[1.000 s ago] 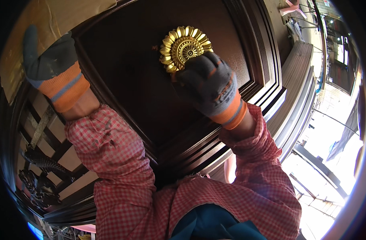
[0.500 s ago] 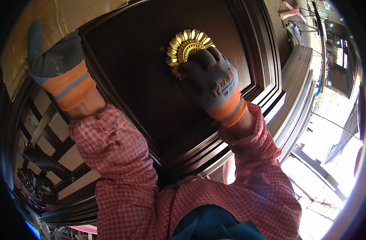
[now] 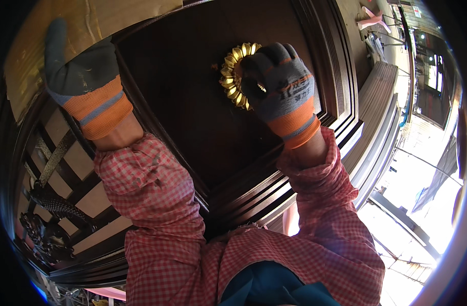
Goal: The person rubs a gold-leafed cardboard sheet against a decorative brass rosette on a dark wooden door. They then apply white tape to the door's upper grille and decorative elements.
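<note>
A round gold ornament [image 3: 227,76] with petal-shaped rim pieces sits on a dark brown glossy panel [image 3: 182,97]. My right hand [image 3: 282,79], in a grey and orange work glove, lies over the ornament's right side and hides it. Its fingers are curled inward; whatever they may hold is hidden, and a bit of gold glints through the gap under them. At the upper left, my left hand [image 3: 88,71] in a matching glove is at the edge of a brown cardboard sheet [image 3: 136,13]. One digit lies on top of the cardboard, while the other fingers disappear beneath it.
Stepped moulding [image 3: 340,81] frames the panel. To the left are dark lattice work [image 3: 65,158] and a carved dark figure [image 3: 47,234]. Long stacked boards [image 3: 376,102] lie at the right, with a pink object [image 3: 372,19] beyond them.
My right hand has moved up and right around the ornament, uncovering more petals at the lower left. My left hand keeps its place at the cardboard; the view has shifted slightly.
</note>
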Available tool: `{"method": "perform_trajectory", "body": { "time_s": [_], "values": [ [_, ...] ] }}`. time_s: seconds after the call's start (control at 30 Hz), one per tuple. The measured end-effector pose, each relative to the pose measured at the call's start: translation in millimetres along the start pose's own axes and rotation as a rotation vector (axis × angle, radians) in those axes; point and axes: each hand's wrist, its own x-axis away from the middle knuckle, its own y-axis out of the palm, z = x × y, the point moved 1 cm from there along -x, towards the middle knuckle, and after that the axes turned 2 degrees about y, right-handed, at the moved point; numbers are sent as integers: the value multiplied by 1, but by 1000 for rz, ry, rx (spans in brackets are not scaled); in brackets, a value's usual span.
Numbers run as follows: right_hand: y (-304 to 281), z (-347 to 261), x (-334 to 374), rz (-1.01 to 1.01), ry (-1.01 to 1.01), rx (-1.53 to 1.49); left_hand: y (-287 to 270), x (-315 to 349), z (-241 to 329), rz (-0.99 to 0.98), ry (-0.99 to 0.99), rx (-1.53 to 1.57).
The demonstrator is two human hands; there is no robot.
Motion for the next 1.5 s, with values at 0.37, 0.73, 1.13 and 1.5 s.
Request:
{"method": "perform_trajectory", "body": {
  "time_s": [0.37, 0.73, 1.13, 1.5],
  "values": [
    [-32, 34, 52, -48, 119, -3, 19, 6, 10, 71, -90, 231],
    [-136, 29, 131, 678, 553, -857, -3, 21, 80, 226, -273, 558],
    [-156, 3, 212, 438, 629, -1536, -185, 108, 200, 229, -97, 188],
    [-61, 18, 205, 428, 835, -1905, -288, 177, 158, 209, 382, -930]
  ]
}}
